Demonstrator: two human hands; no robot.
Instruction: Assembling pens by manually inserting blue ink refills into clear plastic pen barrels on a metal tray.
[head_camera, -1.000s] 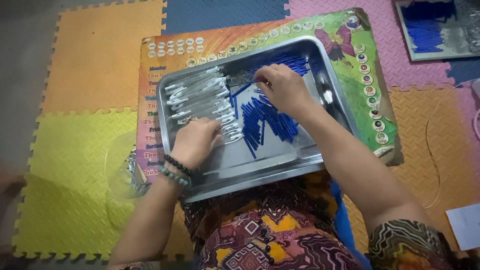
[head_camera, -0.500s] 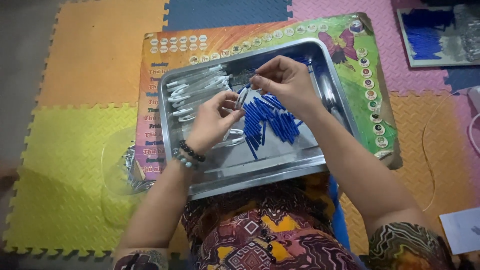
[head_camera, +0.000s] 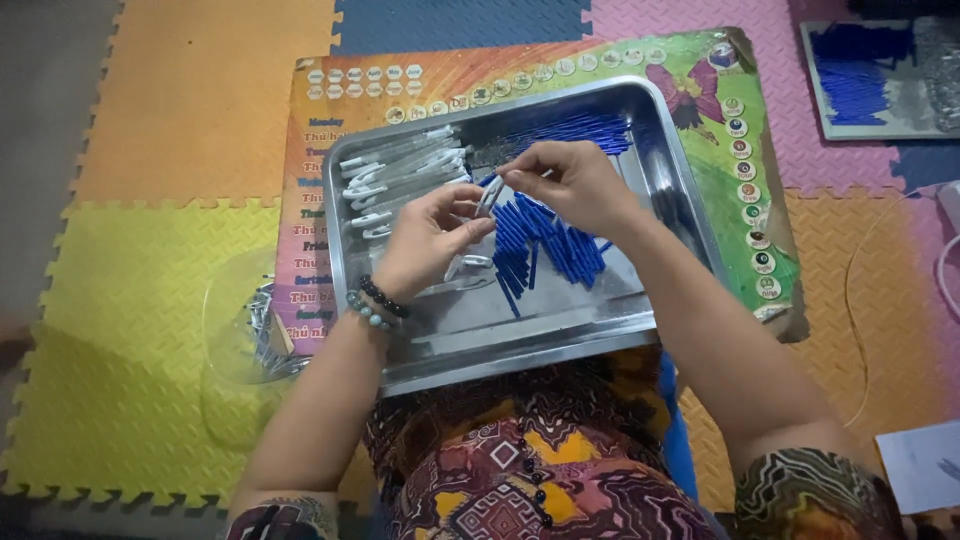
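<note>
While both hands meet, fingers pinch a clear pen barrel over the tray.

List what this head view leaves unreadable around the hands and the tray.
- Piece between the left hand and right hand: fingers cover most of it, too small to tell.
- Metal tray: near-left floor hidden by the left forearm.
- Clear bag on the mat: contents blurred.
- Second tray: cut off by the top right edge.
</note>
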